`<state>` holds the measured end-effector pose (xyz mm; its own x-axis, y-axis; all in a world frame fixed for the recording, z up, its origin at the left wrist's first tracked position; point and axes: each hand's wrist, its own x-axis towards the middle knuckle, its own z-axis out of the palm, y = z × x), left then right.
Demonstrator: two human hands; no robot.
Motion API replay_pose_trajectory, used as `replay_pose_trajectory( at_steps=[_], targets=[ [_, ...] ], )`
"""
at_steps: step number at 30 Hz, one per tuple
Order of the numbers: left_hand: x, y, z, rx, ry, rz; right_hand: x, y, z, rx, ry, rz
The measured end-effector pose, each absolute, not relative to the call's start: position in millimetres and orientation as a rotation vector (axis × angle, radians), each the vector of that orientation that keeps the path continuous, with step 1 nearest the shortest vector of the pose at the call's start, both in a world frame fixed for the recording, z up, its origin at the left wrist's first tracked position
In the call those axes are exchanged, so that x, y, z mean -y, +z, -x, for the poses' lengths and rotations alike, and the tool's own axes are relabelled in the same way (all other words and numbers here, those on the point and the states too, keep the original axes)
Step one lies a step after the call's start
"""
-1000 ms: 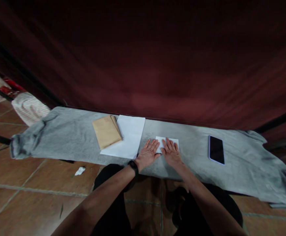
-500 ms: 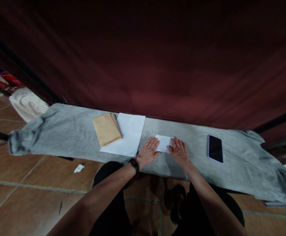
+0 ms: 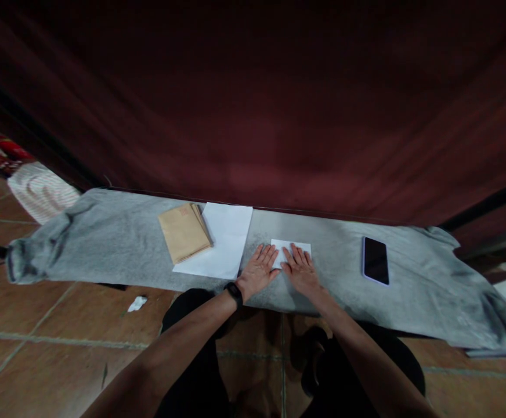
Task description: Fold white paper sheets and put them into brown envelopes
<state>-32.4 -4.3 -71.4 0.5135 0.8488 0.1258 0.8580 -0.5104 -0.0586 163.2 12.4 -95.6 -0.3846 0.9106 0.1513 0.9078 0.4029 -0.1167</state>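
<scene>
A small folded-looking piece of white paper (image 3: 281, 245) lies flat on the grey cloth (image 3: 331, 249) in front of me. My left hand (image 3: 258, 271) rests flat with fingers stretched out, its fingertips at the paper's left edge. Lying palm down across the paper's middle and right part is my right hand (image 3: 300, 271), fingers spread. Neither hand grips anything. Left of my hands are larger white sheets (image 3: 231, 232), partly covered by a stack of brown envelopes (image 3: 184, 232).
A phone (image 3: 375, 260) in a pale purple case lies to the right on the cloth. A dark red curtain (image 3: 253, 128) hangs behind the cloth-covered surface. Crumpled white tissue (image 3: 137, 303) is on the tiled floor (image 3: 61, 360), and striped fabric (image 3: 44, 188) hangs at the left.
My right hand has slid left across the small paper, toward my left hand, uncovering its right edge. My left hand stays at the left edge. The whole view has shifted slightly.
</scene>
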Motion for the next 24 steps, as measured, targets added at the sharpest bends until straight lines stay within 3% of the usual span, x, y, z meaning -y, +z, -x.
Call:
replay_pose_trajectory(
  at_steps=[17, 20, 24],
  targets=[
    [5, -59, 53, 1.648, -0.32, 2.612, -21, -83, -169, 2.458, 0.21, 1.731],
    [-3, -37, 109, 1.983, -0.619, 2.261, -21, -84, -169, 2.457, 0.202, 1.731],
    [-4, -9, 209, 2.755, -1.003, 1.254, -21, -83, -167, 2.444, 0.204, 1.727]
  ],
)
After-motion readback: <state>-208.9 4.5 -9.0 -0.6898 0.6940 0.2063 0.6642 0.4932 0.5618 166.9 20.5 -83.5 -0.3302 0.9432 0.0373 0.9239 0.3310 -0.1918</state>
